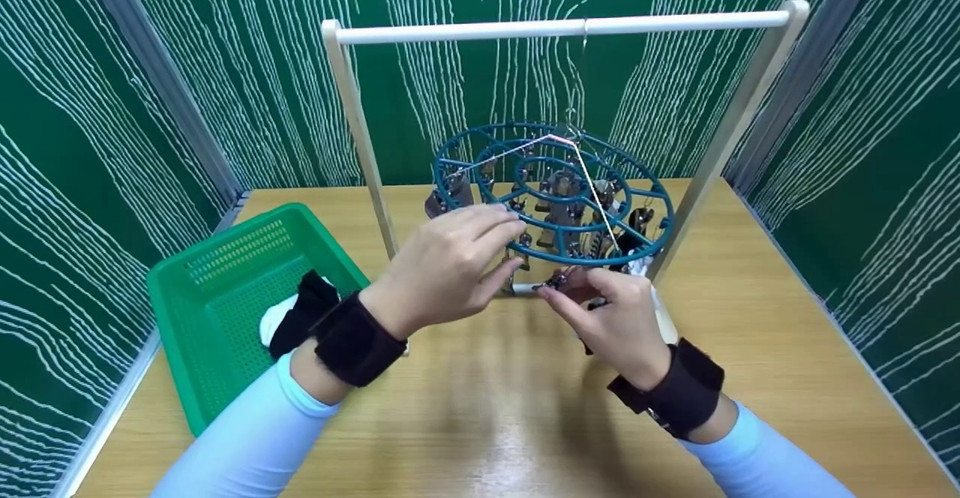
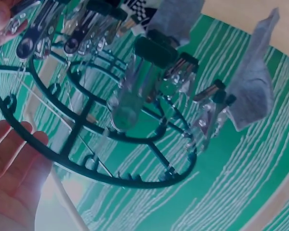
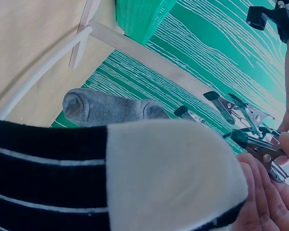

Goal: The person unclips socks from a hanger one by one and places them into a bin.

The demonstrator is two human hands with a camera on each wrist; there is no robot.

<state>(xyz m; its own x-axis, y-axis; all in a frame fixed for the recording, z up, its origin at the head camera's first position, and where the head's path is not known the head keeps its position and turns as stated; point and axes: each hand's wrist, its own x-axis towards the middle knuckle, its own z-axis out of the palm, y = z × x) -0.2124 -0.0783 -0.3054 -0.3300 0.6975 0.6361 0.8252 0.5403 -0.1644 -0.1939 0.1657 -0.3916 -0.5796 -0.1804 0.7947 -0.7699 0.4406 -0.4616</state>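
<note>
A round dark teal drying hanger (image 1: 555, 259) with rings of metal clips hangs from a rack. My left hand (image 1: 457, 265) is at its near left edge. In the left wrist view, the fingers (image 2: 26, 168) of that hand touch the outer ring, loosely extended. Below the near rim, my right hand (image 1: 611, 307) pinches a metal clip (image 3: 260, 144) with dark tips between thumb and fingers. A black sock (image 3: 48, 168) with white stripes and a pale toe hangs close to the right wrist camera. Behind it is a grey sock (image 3: 115, 108).
The rack's white bar (image 1: 487, 31) runs across wooden side posts (image 1: 360, 130). A green basket (image 1: 176, 333) at the left holds a black cloth piece (image 1: 306, 310) and a white one (image 1: 276, 322). Green walls with white streaks surround the wooden table (image 1: 480, 423).
</note>
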